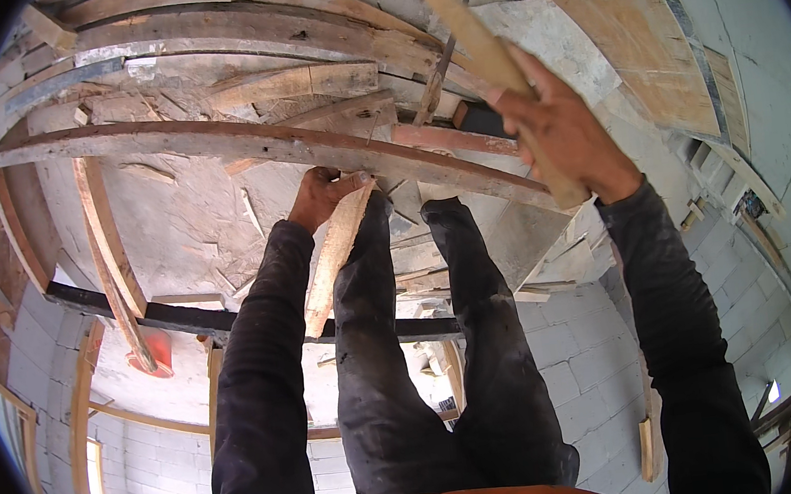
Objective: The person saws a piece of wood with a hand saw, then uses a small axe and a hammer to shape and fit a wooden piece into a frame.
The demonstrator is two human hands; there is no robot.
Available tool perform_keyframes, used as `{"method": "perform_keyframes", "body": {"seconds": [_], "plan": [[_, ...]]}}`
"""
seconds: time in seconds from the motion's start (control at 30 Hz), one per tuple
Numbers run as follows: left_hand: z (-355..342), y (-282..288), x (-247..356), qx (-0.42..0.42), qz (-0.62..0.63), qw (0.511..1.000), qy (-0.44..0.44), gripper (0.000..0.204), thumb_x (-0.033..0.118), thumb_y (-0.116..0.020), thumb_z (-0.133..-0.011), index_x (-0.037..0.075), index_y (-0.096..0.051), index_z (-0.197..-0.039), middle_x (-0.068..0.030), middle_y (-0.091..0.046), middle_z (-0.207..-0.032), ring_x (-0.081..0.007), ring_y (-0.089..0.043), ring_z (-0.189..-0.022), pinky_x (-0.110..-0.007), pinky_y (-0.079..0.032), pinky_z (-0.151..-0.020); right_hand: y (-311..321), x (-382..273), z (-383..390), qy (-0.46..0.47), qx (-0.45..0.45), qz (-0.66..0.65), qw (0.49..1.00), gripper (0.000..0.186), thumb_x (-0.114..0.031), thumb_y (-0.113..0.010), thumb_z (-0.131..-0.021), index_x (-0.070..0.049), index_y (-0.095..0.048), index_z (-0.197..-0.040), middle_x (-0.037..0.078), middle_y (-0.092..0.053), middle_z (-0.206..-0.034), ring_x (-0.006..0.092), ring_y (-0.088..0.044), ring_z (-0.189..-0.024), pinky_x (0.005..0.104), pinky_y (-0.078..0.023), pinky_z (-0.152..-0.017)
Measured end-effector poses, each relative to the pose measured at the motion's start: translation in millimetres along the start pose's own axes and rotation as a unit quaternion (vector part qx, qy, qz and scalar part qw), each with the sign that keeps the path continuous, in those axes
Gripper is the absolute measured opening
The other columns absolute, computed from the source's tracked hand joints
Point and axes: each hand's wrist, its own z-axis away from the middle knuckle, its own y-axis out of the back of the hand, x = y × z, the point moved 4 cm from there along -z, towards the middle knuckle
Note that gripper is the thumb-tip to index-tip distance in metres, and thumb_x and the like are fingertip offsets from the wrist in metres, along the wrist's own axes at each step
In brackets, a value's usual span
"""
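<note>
My right hand [560, 126] grips the wooden handle of a hammer [475, 34], raised on the right with its metal head blurred at the top edge. My left hand [319, 199] is closed round the upper end of a short, rough pale board [339, 257], fingers and thumb at its tip. That end meets the near side of a long timber beam [242, 138], which crosses in front of me. A thin upright sliver, perhaps a nail, shows on the beam just beyond my left hand; it is too small to be sure.
More long timbers [231, 25] lie beyond the beam, among wood scraps and dust. At the upper right leans a plywood sheet [593, 28]. Below left, past a dark bar [174, 318], an orange-red container [153, 354] stands at a lower level. Pale block walls [578, 363] surround the place.
</note>
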Motion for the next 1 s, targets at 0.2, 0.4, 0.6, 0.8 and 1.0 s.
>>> {"method": "perform_keyframes", "body": {"seconds": [0.2,0.4,0.6,0.8,1.0], "plan": [[2.3,-4.3,12.4,-0.009,-0.033,0.996,0.079,0.057,0.04,-0.08,-0.089,-0.008,-0.072,-0.118,-0.0158,-0.076,-0.109,-0.0192,-0.069,-0.099,-0.032,-0.053,-0.087,6.6,-1.2,-9.9,0.127,0.231,-0.139,0.955,0.072,-0.03,-0.064,-0.102,-0.011,-0.031,-0.163,0.008,-0.06,-0.088,0.0127,-0.06,-0.058,0.0298,-0.052,-0.05],[11.0,-7.5,9.6,0.038,-0.017,0.999,0.03,0.044,0.033,-0.079,-0.094,-0.006,-0.074,-0.115,-0.0166,-0.076,-0.104,-0.0228,-0.071,-0.095,-0.036,-0.056,-0.084,-21.7,22.1,5.0,-0.055,-0.103,0.081,0.99,0.071,-0.029,-0.065,-0.1,-0.008,-0.035,-0.161,0.011,-0.065,-0.091,0.0145,-0.059,-0.057,0.0304,-0.052,-0.052],[9.7,-0.5,-7.6,0.019,-0.238,0.968,-0.075,0.036,0.032,-0.076,-0.095,0.003,-0.077,-0.116,-0.0199,-0.075,-0.103,-0.0276,-0.072,-0.096,-0.038,-0.056,-0.085,26.1,-21.7,-16.5,0.099,0.162,-0.107,0.976,0.072,-0.031,-0.065,-0.1,-0.009,-0.034,-0.161,0.009,-0.062,-0.087,0.0154,-0.057,-0.055,0.0327,-0.05,-0.049],[10.5,-2.6,8.7,0.054,-0.073,0.996,0.017,0.045,0.04,-0.077,-0.092,-0.002,-0.076,-0.108,-0.0193,-0.075,-0.097,-0.0258,-0.071,-0.09,-0.039,-0.055,-0.079,-39.8,42.4,-6.6,-0.02,-0.092,0.009,0.995,0.075,-0.033,-0.066,-0.099,-0.014,-0.032,-0.163,0.006,-0.059,-0.083,0.013,-0.056,-0.053,0.0332,-0.05,-0.046],[9.1,2.8,-18.4,0.057,-0.185,0.971,-0.137,0.055,0.044,-0.08,-0.089,-0.009,-0.074,-0.106,-0.0171,-0.076,-0.095,-0.0199,-0.07,-0.087,-0.037,-0.054,-0.079,17.0,-22.3,8.4,0.079,0.092,-0.054,0.991,0.076,-0.035,-0.066,-0.098,-0.009,-0.032,-0.162,0.006,-0.057,-0.081,0.0118,-0.057,-0.054,0.0294,-0.051,-0.045]]}}
